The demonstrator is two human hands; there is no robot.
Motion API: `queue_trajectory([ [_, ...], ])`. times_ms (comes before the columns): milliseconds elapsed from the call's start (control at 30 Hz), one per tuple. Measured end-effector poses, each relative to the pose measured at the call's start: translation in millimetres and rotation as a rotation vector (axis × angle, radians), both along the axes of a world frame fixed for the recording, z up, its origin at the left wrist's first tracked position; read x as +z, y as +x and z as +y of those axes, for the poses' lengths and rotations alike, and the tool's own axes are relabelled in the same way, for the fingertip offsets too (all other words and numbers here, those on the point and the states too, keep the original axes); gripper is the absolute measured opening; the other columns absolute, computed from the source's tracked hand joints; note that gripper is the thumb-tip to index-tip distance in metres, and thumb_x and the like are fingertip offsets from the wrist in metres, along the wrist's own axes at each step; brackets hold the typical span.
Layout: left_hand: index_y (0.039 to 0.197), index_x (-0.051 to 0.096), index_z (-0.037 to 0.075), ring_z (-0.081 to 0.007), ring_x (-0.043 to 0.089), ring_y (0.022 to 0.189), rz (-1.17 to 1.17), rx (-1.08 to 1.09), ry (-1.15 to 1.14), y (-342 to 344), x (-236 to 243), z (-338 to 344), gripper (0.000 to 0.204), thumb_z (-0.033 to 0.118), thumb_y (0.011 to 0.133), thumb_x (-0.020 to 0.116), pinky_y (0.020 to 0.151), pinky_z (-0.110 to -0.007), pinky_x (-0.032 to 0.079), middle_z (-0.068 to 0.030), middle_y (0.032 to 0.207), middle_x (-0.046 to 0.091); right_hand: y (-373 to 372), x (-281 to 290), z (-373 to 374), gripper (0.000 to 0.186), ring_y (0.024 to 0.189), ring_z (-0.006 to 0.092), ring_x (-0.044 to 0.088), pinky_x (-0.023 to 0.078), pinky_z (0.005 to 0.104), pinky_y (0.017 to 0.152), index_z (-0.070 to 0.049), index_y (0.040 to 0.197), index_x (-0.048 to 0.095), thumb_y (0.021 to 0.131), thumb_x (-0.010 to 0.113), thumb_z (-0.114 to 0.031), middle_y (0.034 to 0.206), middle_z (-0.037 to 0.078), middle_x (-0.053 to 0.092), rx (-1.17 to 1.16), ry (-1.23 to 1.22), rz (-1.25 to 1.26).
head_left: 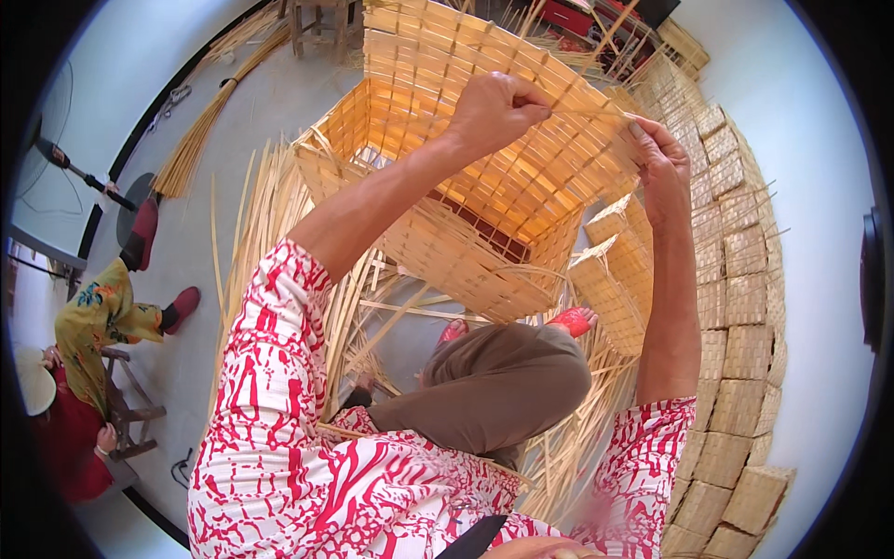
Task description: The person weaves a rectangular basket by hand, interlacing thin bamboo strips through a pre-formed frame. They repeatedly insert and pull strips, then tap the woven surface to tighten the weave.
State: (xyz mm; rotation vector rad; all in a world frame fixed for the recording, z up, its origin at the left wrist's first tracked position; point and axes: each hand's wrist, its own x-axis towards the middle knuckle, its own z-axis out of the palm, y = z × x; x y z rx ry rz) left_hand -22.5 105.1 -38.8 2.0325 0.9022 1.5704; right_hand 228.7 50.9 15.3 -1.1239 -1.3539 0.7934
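In front of me stands a large woven bamboo basket (pixel 456 261), box-shaped, with an open middle and a tall woven panel (pixel 419 56) rising at its far side. A thin bamboo strip (pixel 591 114) stretches between my hands across that panel. My left hand (pixel 498 110) is closed, pinching the strip's left part between thumb and fingers. At the panel's right edge, my right hand (pixel 663 163) is closed too, with thumb and fingertips pinching the strip's other end. Whether the right fingers also grip the panel's edge, I cannot tell.
Loose bamboo strips (pixel 265 224) lie around the basket and my legs. Smaller woven boxes (pixel 615 279) stand right of it; many more (pixel 731 326) are stacked along the right wall. A strip bundle (pixel 219 116) lies at left. Another person (pixel 79 419) sits on a wooden stool (pixel 130 405).
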Motion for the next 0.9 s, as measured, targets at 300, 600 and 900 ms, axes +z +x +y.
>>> queue_trajectory([
  [300,0.082,0.08,0.011,-0.0249,0.073,0.072,0.086,0.064,-0.006,-14.1,7.3,15.5,0.014,0.021,0.078,0.071,0.069,-0.038,0.057,-0.0087,0.077,0.075,-62.4,30.5,-25.2,0.019,0.094,0.0133,0.069,0.055,0.0298,0.079,-0.007,0.113,0.075,0.095,0.071,-0.007,0.109,0.007,0.075,-0.294,0.523,-0.822],
  [600,0.084,0.077,0.006,-0.0304,0.071,0.07,0.232,0.129,0.163,-14.0,13.9,8.7,0.017,0.019,0.08,0.068,0.068,-0.04,0.056,-0.0144,0.077,0.073,-84.0,23.4,-2.0,0.013,0.095,0.0279,0.065,0.053,0.0418,0.077,-0.011,0.101,0.076,0.094,0.066,-0.016,0.093,0.006,0.067,-0.206,0.532,-1.276],
  [900,0.097,0.072,-0.006,-0.0103,0.072,0.076,-0.381,-0.177,-0.34,25.1,16.7,-17.2,0.013,0.004,0.094,0.063,0.064,-0.025,0.062,-0.0089,0.082,0.073,-91.5,-2.2,-11.5,0.014,0.089,0.0268,0.062,0.051,0.0386,0.077,-0.01,0.103,0.077,0.092,0.068,-0.011,0.09,0.004,0.065,-0.323,0.615,-1.085],
])
